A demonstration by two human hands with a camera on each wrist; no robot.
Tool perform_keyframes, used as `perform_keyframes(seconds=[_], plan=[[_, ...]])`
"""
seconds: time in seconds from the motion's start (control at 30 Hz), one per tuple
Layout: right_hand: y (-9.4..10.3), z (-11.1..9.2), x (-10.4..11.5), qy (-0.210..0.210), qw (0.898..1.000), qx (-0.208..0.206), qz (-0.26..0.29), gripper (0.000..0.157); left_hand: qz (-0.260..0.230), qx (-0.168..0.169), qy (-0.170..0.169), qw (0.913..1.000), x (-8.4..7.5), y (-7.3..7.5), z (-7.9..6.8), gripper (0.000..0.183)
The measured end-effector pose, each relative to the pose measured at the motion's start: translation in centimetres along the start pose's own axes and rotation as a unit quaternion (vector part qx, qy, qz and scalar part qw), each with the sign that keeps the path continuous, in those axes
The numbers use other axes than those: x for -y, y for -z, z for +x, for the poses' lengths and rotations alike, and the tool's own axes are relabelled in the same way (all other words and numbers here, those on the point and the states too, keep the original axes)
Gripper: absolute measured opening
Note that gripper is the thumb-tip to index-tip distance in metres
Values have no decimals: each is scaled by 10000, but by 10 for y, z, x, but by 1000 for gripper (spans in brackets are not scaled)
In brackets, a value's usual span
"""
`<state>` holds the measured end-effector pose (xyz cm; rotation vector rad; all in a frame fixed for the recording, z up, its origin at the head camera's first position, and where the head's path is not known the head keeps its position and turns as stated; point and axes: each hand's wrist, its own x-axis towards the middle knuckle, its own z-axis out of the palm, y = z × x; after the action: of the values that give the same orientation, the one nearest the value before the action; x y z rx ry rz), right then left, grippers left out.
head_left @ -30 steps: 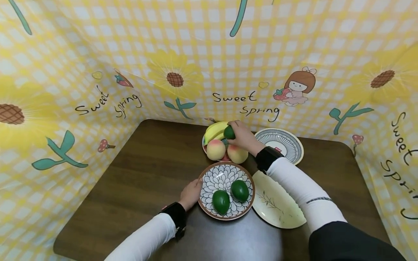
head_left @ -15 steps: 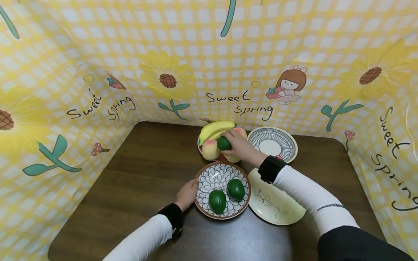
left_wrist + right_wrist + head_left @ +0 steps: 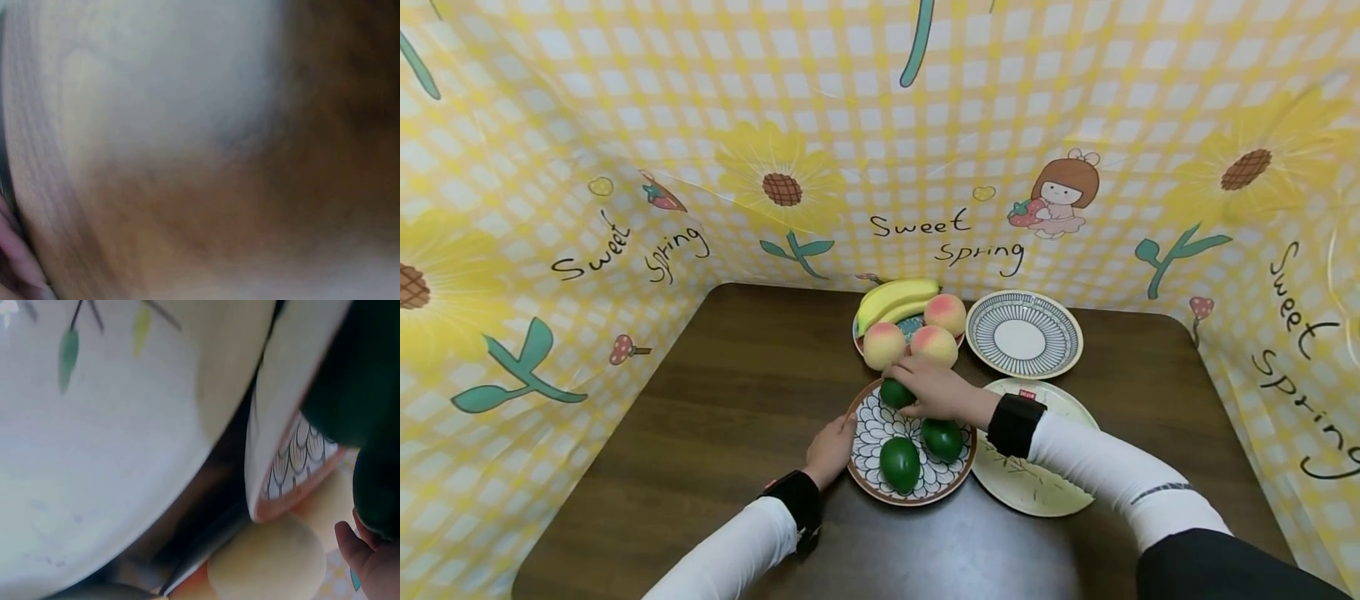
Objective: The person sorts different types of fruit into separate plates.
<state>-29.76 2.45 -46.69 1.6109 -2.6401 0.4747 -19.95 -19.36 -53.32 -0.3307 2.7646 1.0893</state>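
In the head view my left hand (image 3: pixel 830 450) grips the left edge of a brown-rimmed plate (image 3: pixel 867 433) with a petal pattern, thumb on the rim. Two dark green oval fruits (image 3: pixel 899 464) lie on it. My right hand (image 3: pixel 936 387) holds a third green fruit (image 3: pixel 895 393) over the plate's far part; whether it touches the plate cannot be told. The right wrist view shows my fingertips (image 3: pixel 355 547) against a green fruit (image 3: pixel 378 481), beside the tilted-looking patterned plate (image 3: pixel 290 462). The left wrist view is too blurred to make out the hold.
Behind the petal plate, a small dish carries bananas (image 3: pixel 895 302) and several peaches (image 3: pixel 945 314). A striped-rim plate (image 3: pixel 1022 337) stands at the back right. A pale yellow-green plate (image 3: pixel 1030 492) with a sprig design lies right of the petal plate, partly under my right forearm.
My right hand has brought the green fruit from the fruit dish toward me, over the petal plate. The left hand keeps its hold on the rim. The head view has shifted slightly.
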Motion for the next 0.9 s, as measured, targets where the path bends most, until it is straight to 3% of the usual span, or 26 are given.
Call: perform_keyframes(seconds=[0.23,0.53,0.73,0.9], plan=[[-14,1,1,-31,9992,394,-36,63,19,-105,-37,9999,0,-1,1,52],[-22,7,1,-599,9908,1073,564,61,-4,-35,17,10000,2,-2,0,53],[-22,6,1,-671,9887,1162,661,65,21,-12,-41,10000,2,-3,1,54],[-17,3,0,-569,9921,983,539,67,50,-65,-67,9999,2,-1,2,54]])
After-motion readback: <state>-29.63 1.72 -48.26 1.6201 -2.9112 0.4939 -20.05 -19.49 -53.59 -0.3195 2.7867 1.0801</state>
